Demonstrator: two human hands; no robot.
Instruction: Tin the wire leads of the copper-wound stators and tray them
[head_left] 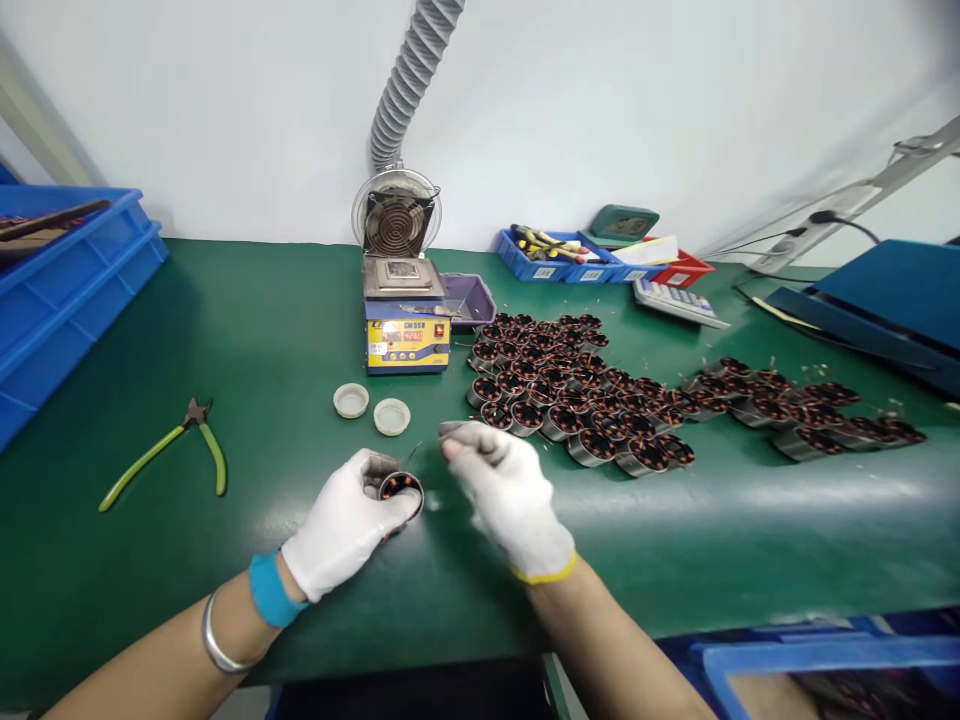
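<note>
My left hand (346, 530), in a white glove, is closed around a round motor stator (400, 489) with copper windings, held just above the green mat (262, 340). My right hand (510, 495), also gloved, is pinched shut close to the stator's right side; what its fingertips hold is too small to make out. A large cluster of similar stators (570, 395) lies on the mat just beyond my right hand.
A solder pot with a fan (405, 320) stands at the centre back under a grey hose. Two white caps (371, 408) and green-handled cutters (176, 445) lie left. Blue bins (67, 280) sit far left, small parts bins and a calculator (675, 300) back right.
</note>
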